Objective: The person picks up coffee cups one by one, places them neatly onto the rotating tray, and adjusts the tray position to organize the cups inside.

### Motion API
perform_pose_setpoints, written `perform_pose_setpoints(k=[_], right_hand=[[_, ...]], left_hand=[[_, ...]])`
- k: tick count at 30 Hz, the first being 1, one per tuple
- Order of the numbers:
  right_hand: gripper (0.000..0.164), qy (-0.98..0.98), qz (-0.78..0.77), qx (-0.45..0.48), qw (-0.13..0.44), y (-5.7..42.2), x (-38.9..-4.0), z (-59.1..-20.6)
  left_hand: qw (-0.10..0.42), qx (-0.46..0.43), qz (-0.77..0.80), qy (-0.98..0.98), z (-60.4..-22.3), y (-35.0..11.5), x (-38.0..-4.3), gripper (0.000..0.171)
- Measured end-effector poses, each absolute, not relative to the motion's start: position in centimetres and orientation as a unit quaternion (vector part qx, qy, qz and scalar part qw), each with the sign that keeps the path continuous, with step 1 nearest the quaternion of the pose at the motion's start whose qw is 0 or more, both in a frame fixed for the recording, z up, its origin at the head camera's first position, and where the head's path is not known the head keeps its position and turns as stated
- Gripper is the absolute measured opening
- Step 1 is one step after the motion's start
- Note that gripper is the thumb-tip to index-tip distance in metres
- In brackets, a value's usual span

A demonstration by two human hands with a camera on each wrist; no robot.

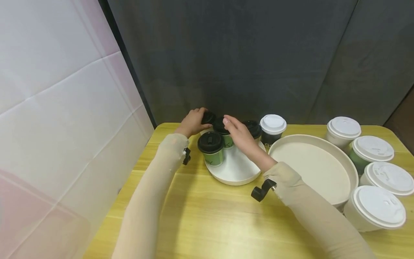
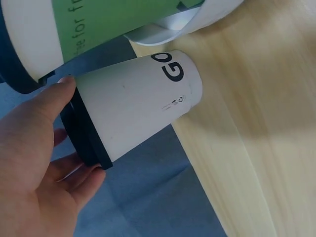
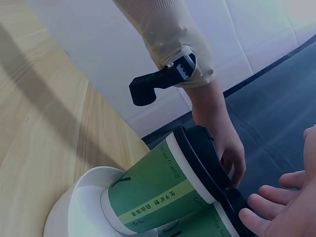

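The black-lidded white cup (image 2: 136, 106) is being gripped by its lid (image 2: 85, 126) in my left hand (image 1: 193, 122), leftward of my right hand (image 1: 240, 136), which is extending relaxed fingers beside a green cup (image 1: 222, 129).

Glare whitens the tabletop (image 1: 223, 219) toward six o'clock in the head view. Both wrist views look bluish, the right shadowed toward ten o'clock.

Green cup (image 2: 103, 24) cropped at left wrist view's top, tiny print (image 2: 174, 102) on white cup (image 2: 123, 108) illegible
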State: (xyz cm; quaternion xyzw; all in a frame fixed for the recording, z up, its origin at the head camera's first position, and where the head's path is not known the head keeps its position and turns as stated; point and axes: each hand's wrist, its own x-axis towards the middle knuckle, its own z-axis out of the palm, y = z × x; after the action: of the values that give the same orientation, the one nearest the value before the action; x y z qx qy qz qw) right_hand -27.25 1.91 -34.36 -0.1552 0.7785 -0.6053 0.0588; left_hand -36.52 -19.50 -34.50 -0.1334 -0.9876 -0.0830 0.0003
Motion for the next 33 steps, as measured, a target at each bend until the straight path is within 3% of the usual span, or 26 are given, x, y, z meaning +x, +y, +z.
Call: perform_pose_setpoints(k=[10,25,33], right_hand=[[0.056,0.777,-0.604,-0.166,0.062,2.1,-27.3,-34.3],[0.055,0.776,-0.605,-0.168,0.059,1.8,-27.8,-33.8],[0.053,0.773,-0.609,-0.168,0.061,1.3,-28.0,-33.4]], left_hand=[[0.021,-0.117,-0.078,-0.990,-33.6,-20.3,-36.4,0.078],[0.076,-0.140,-0.070,-0.985,-30.3,-20.5,-35.8,0.080],[0.079,-0.130,-0.065,-0.986,-28.1,-20.4,-35.4,0.080]])
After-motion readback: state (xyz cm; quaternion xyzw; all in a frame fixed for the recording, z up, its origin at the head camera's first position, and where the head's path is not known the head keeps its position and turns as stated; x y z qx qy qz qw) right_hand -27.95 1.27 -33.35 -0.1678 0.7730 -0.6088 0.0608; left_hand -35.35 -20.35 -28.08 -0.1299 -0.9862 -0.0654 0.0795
